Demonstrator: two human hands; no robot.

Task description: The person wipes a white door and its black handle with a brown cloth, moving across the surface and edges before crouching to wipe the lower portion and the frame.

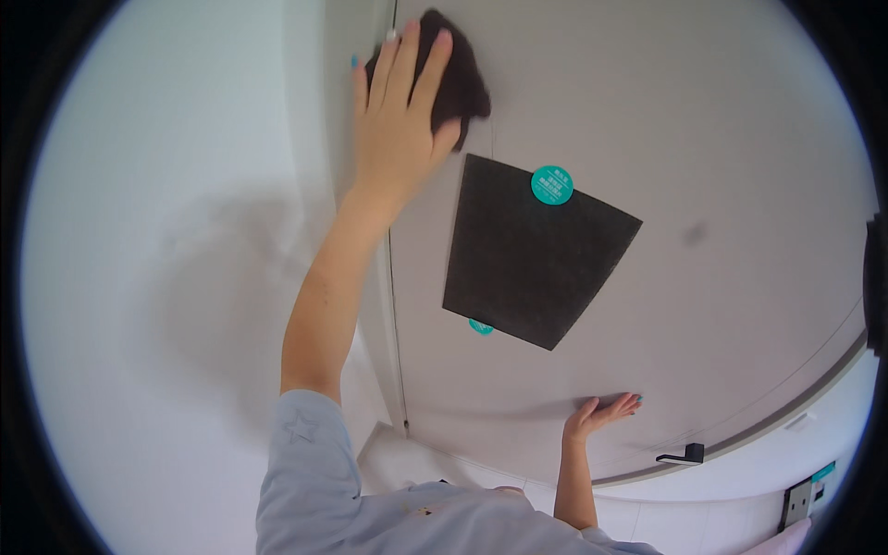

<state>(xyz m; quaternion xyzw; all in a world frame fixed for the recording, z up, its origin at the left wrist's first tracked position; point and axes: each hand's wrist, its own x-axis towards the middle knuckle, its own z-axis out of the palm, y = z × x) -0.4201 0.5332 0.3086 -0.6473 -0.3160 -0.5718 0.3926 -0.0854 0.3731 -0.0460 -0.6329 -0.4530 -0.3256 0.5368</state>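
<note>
My left hand (402, 104), fingers spread, presses a dark cloth (461, 83) flat against a pale door (728, 139), close to the door's left edge. Below and to the right of it, a dark square panel (534, 257) lies against the door's surface. One round teal sticker (552, 185) bearing writing sits on its upper edge; another teal sticker (481, 326) shows partly at the lower edge. My right hand (602, 417) rests against the door farther down, its fingers extended and nothing visible in it.
A black door handle (687, 455) juts out at the lower right. A white wall (173, 208) runs along the left, with a door frame beside it. A wall switch or socket plate (798, 503) is at the far lower right. A faint dark smudge (694, 233) marks the door.
</note>
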